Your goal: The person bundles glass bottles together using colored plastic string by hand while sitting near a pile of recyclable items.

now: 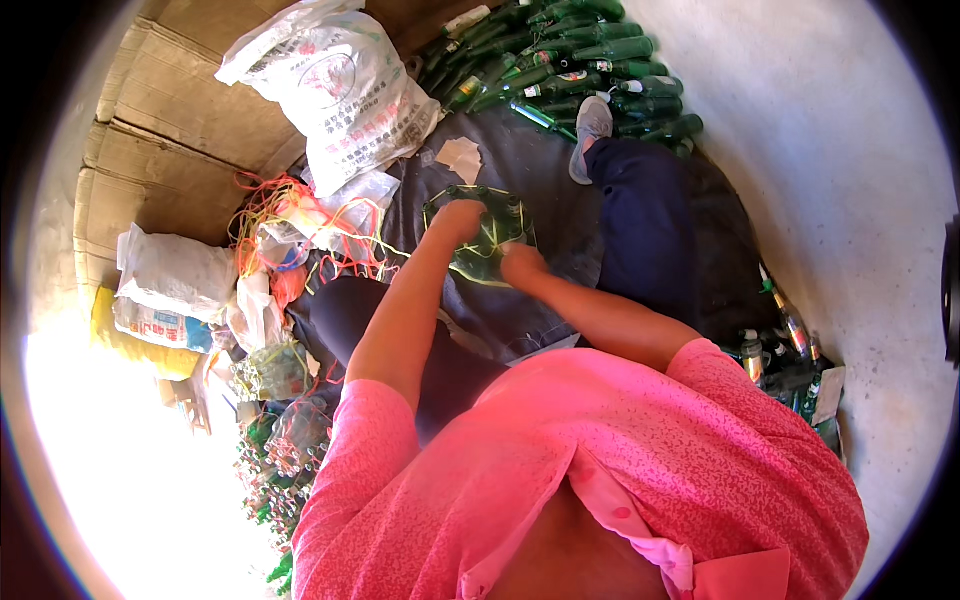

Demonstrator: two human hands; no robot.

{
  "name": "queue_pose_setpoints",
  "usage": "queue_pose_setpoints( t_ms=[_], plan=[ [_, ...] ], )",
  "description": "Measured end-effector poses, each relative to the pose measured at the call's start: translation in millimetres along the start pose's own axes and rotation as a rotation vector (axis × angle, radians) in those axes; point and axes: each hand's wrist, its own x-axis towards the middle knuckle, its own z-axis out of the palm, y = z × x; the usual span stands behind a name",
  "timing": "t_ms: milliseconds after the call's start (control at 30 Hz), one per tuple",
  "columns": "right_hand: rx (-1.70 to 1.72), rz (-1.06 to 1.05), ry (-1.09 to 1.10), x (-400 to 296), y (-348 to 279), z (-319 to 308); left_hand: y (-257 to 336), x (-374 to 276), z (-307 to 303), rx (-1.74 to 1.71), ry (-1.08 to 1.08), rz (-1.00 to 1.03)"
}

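Before me a bundle of upright green glass bottles (474, 264) stands on a dark sheet (559, 217), with pale yellow plastic strapping (491, 241) around it and across its top. My left hand (459, 221) is curled over the bundle's upper left part. At its lower right edge, my right hand (523, 264) is bent inward, its fingertips at the strapping. The fingers of both hands are largely hidden, so how firmly either grips is unclear. One strand of strapping runs off to the left, towards a tangle of red and yellow strapping (289, 217).
Many green bottles (615, 49) lie piled beyond my shoe (592, 124). A full white woven sack (352, 97) stands at the upper left by cardboard (172, 97). More bottles (795, 352) are at the right wall; bundled ones (289, 450) lie at lower left.
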Motion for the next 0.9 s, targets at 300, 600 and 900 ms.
queue_pose_setpoints(
  t_ms=[300, 600, 900],
  plan=[
    [-0.16, -0.085, -0.091, -4.6, -2.4, -5.3, 58.4, -59.9, 37.9, -0.058, 0.582, -0.214],
    [-0.13, -0.113, 0.03, -6.3, 6.1, -3.8, 90.6, -99.8, 66.0, -0.524, 0.497, -0.757],
    [0.012, -0.271, 0.192, -5.9, 3.8, -2.8, 91.4, -88.4, 73.3, -0.676, 0.585, -0.979]
  ],
)
